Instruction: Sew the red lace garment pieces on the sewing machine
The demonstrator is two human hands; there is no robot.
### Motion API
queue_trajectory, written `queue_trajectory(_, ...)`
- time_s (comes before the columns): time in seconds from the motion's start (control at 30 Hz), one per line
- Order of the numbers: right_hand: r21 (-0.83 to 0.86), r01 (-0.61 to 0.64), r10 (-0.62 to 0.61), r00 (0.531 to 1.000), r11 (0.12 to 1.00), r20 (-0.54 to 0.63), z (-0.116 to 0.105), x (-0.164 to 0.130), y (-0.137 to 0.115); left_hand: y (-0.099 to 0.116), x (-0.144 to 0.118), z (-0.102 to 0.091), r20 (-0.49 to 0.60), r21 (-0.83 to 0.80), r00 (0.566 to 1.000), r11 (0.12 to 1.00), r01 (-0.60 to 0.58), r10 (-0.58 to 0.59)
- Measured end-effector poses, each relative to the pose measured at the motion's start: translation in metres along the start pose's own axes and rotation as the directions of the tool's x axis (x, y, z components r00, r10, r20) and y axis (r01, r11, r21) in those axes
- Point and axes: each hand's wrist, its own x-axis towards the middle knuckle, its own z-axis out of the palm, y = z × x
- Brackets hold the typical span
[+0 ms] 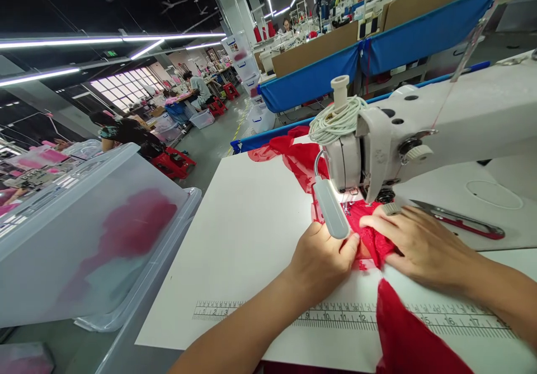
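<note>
A white sewing machine [453, 111] stands over the table, its needle area lit by a small grey lamp [332, 209]. Red lace fabric [369, 231] lies under the presser foot, trailing off behind the machine and down over the table's front edge. My left hand [321, 259] is closed on the sheer edge of the fabric, left of the needle, partly behind the lamp. On the right, my right hand [423, 245] pinches a bunched fold of the same fabric. Thread snips [465, 220] with red handles lie beyond my right hand, on the machine bed.
A printed ruler [339, 315] runs along the front of the white tabletop [251, 206]. Clear plastic bins [84, 251] holding red fabric stand at the left. Blue cloth troughs [314, 77] and other machines are behind. A person in dark clothing [130, 133] sits at far left.
</note>
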Motion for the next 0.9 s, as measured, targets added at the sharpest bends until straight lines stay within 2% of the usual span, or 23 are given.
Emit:
queue_trajectory(0.1, 0.026, 0.019, -0.019, 1.000, 0.999, 0.002, -0.004, 0.000, -0.001, 0.000, -0.001, 0.000, 0.089, -0.146, 0.996, 0.989, 0.040, -0.027)
queue_trajectory(0.13, 0.036, 0.015, -0.014, 1.000, 0.999, -0.007, -0.003, 0.000, -0.001, -0.002, -0.002, 0.001, 0.154, -0.249, 0.987, 0.965, 0.086, -0.048)
queue_trajectory(0.17, 0.050, -0.001, 0.002, 1.000, 0.999, -0.018, -0.001, 0.000, -0.001, -0.004, -0.002, 0.003, 0.235, -0.380, 0.968, 0.907, 0.180, -0.094)
queue_trajectory(0.23, 0.099, -0.063, 0.068, 0.996, 0.993, -0.048, 0.004, 0.000, -0.003, -0.008, -0.003, 0.010, 0.413, -0.590, 0.885, 0.676, 0.441, -0.216)
queue_trajectory(0.3, 0.164, -0.157, 0.168, 0.984, 0.974, -0.057, 0.008, 0.001, -0.006, -0.012, -0.002, 0.015, 0.544, -0.648, 0.776, 0.427, 0.630, -0.318)
queue_trajectory(0.33, 0.193, -0.202, 0.217, 0.975, 0.960, -0.057, 0.010, 0.002, -0.008, -0.013, -0.001, 0.017, 0.588, -0.650, 0.730, 0.334, 0.683, -0.348)
queue_trajectory(0.37, 0.217, -0.240, 0.258, 0.964, 0.946, -0.057, 0.011, 0.003, -0.010, -0.014, 0.000, 0.017, 0.612, -0.653, 0.704, 0.273, 0.707, -0.359)
queue_trajectory(0.43, 0.248, -0.286, 0.308, 0.950, 0.926, -0.055, 0.011, 0.005, -0.013, -0.012, 0.005, 0.015, 0.610, -0.685, 0.703, 0.201, 0.700, -0.366)
queue_trajectory(0.5, 0.264, -0.287, 0.311, 0.949, 0.921, -0.053, 0.010, 0.006, -0.014, -0.009, 0.010, 0.011, 0.536, -0.738, 0.742, 0.203, 0.643, -0.404)
queue_trajectory(0.53, 0.266, -0.275, 0.298, 0.953, 0.924, -0.048, 0.008, 0.007, -0.015, -0.006, 0.012, 0.009, 0.479, -0.757, 0.766, 0.239, 0.608, -0.429)
queue_trajectory(0.6, 0.252, -0.227, 0.247, 0.967, 0.941, -0.054, 0.006, 0.007, -0.015, -0.002, 0.015, 0.007, 0.411, -0.768, 0.782, 0.285, 0.574, -0.468)
queue_trajectory(0.77, 0.109, -0.107, 0.125, 0.976, 0.988, -0.178, 0.003, 0.000, -0.014, -0.002, 0.011, 0.005, 0.465, -0.753, 0.761, 0.249, 0.608, -0.452)
queue_trajectory(0.9, 0.120, -0.156, 0.178, 0.962, 0.980, -0.206, 0.003, -0.006, -0.014, -0.006, 0.009, 0.003, 0.506, -0.724, 0.744, 0.254, 0.642, -0.437)
